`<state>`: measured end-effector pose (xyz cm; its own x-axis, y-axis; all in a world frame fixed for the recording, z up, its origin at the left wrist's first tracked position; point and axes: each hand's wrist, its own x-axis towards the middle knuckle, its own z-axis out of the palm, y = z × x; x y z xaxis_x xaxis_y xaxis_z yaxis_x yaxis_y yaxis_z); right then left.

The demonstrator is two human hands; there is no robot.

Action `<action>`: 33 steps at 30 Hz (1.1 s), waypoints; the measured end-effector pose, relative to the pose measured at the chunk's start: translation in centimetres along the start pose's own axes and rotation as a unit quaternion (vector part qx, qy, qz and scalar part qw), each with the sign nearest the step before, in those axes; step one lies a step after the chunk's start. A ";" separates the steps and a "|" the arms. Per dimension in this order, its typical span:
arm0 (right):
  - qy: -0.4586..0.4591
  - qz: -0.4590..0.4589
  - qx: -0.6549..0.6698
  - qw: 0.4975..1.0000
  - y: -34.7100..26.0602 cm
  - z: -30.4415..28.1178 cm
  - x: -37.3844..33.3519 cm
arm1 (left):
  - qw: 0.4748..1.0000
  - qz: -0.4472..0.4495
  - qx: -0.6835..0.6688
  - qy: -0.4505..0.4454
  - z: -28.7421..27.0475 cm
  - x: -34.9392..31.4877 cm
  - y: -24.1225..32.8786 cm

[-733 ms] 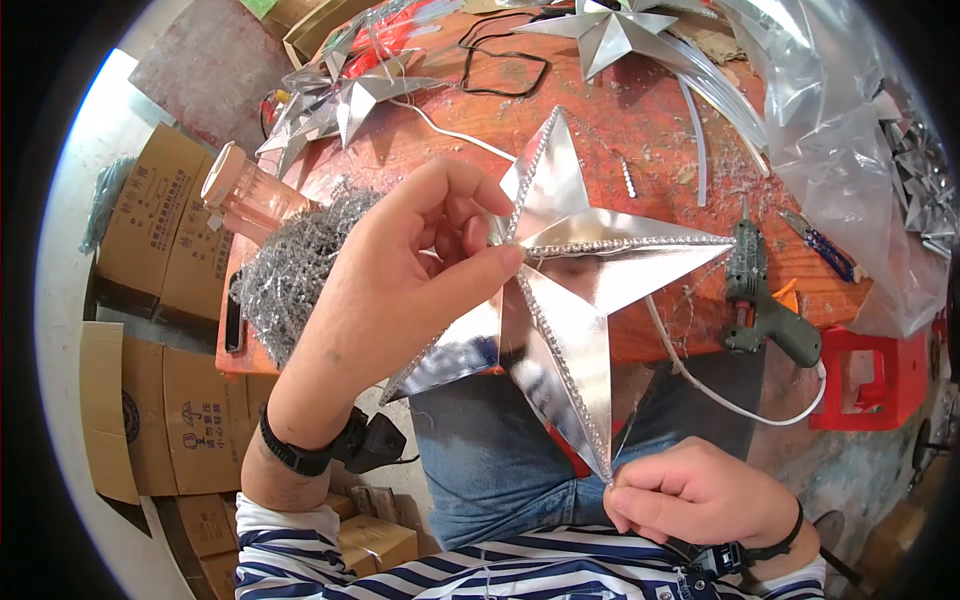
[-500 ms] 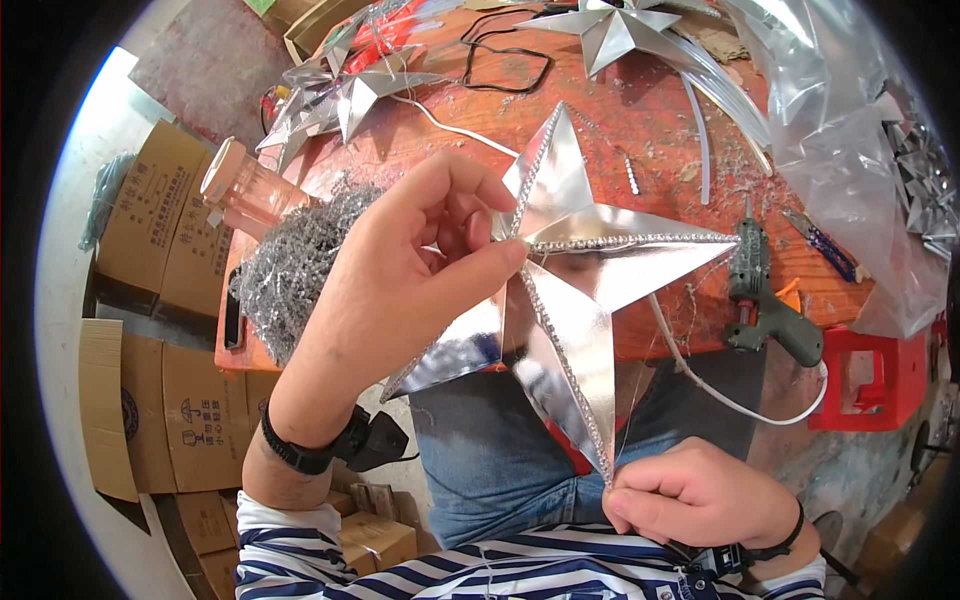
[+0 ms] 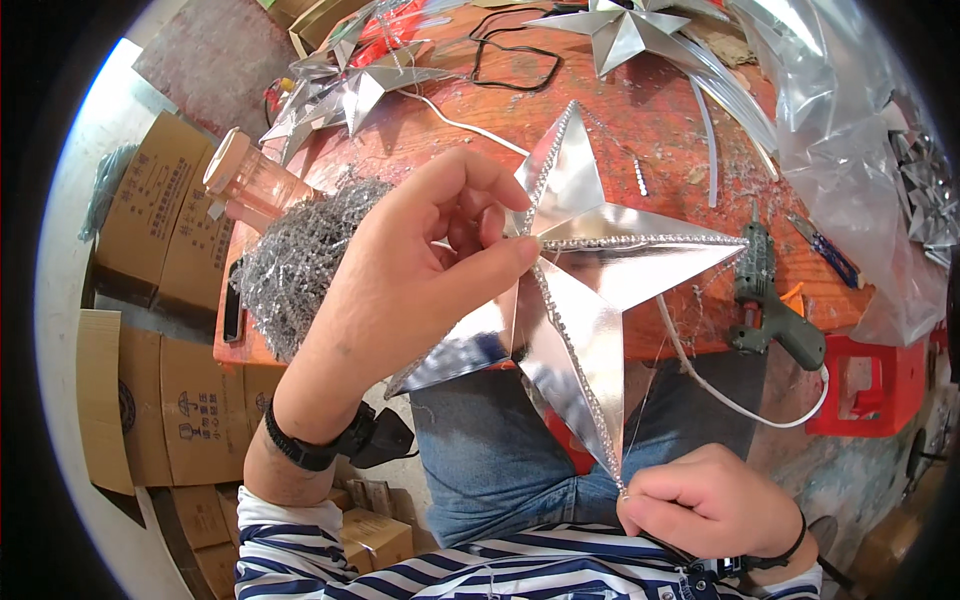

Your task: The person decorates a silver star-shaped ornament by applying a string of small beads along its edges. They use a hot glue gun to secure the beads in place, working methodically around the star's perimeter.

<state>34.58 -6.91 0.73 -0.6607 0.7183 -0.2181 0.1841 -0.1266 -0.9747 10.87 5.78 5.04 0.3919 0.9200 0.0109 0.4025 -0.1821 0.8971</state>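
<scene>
A shiny silver five-pointed star [image 3: 590, 310] is held over my lap and the near table edge. Silver bead trim [image 3: 640, 241] runs along its ridges from the centre toward the points. My left hand [image 3: 420, 260] covers the star's left side, with its thumb pressed on the trim at the centre and its fingers curled; the fingertips are partly hidden. At the lowest point, my right hand [image 3: 710, 500] pinches the star's tip, where the trim ends. A fine thread rises near that hand.
A tangled heap of silver bead strands [image 3: 300, 265] lies left, beside a pinkish jar [image 3: 255, 180]. To the right are a green glue gun [image 3: 762, 285] with a white cord, scissors [image 3: 828, 250] and a red plastic stool [image 3: 865, 390]. More silver stars [image 3: 630, 40] lie at the back.
The star and both hands have shifted slightly to the right in view. Their hold on the star looks the same.
</scene>
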 end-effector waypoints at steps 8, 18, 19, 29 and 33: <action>0.025 -0.010 -0.019 0.999 -0.3 -0.1 -0.9 | 1.000 0.010 0.004 -0.007 -0.2 0.1 -0.3; 0.212 -0.044 -0.063 0.974 0.8 0.8 -1.2 | 1.000 -0.010 0.001 -0.013 -0.2 0.1 -0.2; 0.204 -0.027 -0.059 0.977 0.6 0.7 -1.3 | 1.000 -0.011 0.000 -0.016 -0.2 0.1 -0.2; 0.206 -0.027 -0.006 0.978 -0.7 0.2 -1.9 | 0.999 0.000 0.026 -0.048 -0.8 -0.1 -0.3; 0.220 -0.080 -0.011 0.972 -1.0 0.2 -1.9 | 0.998 -0.018 0.004 -0.056 -1.0 -0.4 0.2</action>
<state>35.52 -8.30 2.15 -0.3082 0.9512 -0.0170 0.1239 0.0225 -0.9920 9.92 5.76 5.65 0.4678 0.8810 -0.0706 0.4234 -0.1532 0.8929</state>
